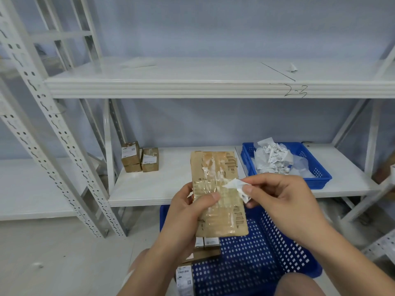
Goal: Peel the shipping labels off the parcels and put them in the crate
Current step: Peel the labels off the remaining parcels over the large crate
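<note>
Pinching the crumpled white label [236, 187], the right hand [284, 201] held it at the parcel's right edge. The left hand [188, 212] gripped the flat brown parcel [215, 165] to keep it steady. Shiny tape covered its cardboard. Peeled labels [273, 159] lay piled in the blue holey crate [318, 181] on the white shelf [149, 184] behind.

A brown cardboard parcel [218, 191] was streaked with glossy tape. The crumpled label [237, 186] was white. Both perforated crates [318, 167] were blue; the shelving [192, 88] was white.
</note>
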